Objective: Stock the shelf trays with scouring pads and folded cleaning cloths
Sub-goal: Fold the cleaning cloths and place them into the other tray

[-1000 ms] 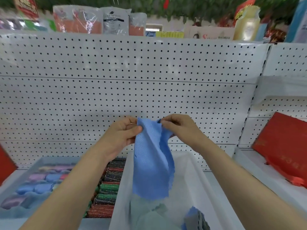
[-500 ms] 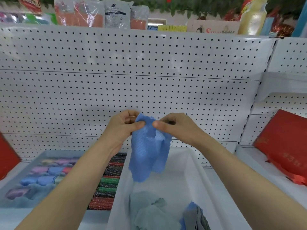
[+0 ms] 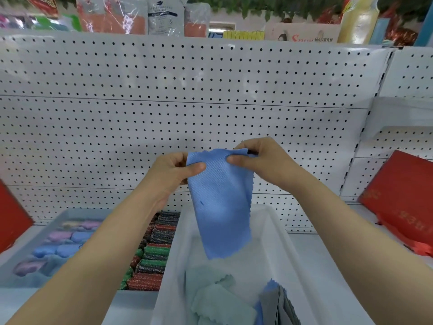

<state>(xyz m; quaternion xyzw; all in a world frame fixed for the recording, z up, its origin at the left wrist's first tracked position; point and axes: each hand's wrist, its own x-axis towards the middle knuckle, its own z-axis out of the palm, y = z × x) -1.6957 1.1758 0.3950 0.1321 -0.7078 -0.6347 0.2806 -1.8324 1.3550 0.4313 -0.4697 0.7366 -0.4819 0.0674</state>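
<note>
Both hands pinch the top edge of a blue waffle-textured cleaning cloth (image 3: pixel 219 202), left hand (image 3: pixel 174 171) and right hand (image 3: pixel 262 160) each with thumb pressed against fingers, so it hangs above the white plastic tray (image 3: pixel 278 233). A loose pinch could probably let one corner slip, spoiling the fold. In the tray lie about two pale green cloths (image 3: pixel 218 301) and one grey-blue stack (image 3: pixel 276 306).

Both hands hold a blue cloth (image 3: pixel 219 202) by its top edge, the left hand (image 3: pixel 174 171) and right hand (image 3: pixel 262 160) each pinching a corner, so it hangs above a white tray (image 3: pixel 284 233). Pale green cloths (image 3: pixel 218 299) lie in the tray's near end. Striped scouring pads (image 3: pixel 152 254) fill the row just left.
</note>
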